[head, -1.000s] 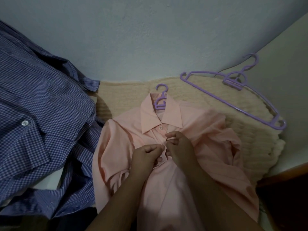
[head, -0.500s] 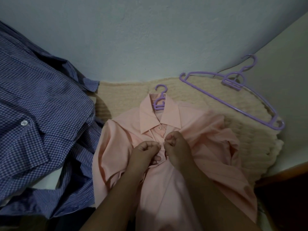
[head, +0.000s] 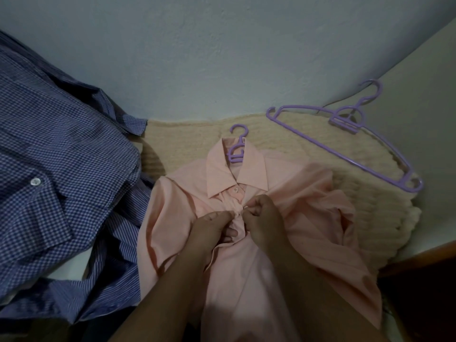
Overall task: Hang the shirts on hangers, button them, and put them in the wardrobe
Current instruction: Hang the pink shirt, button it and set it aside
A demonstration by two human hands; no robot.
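Observation:
A pink shirt [head: 308,218] lies collar-up on a cream knitted blanket [head: 187,141], with a purple hanger [head: 238,146] inside it, its hook poking out of the collar. The top button [head: 235,190] under the collar is fastened. My left hand [head: 212,229] and my right hand [head: 261,218] meet at the shirt's front placket just below that button, each pinching an edge of the fabric. A small button shows between my fingertips.
A second, bare purple hanger [head: 350,134] lies on the blanket at the right. A blue checked shirt [head: 56,169] and a blue striped shirt [head: 98,287] are heaped at the left. A pale wall [head: 222,58] runs behind; dark wood [head: 424,257] edges the lower right.
My hands have stayed at the placket, working the second button with small finger movements; they shifted slightly upward and closer together. The shirt and hangers lie as before.

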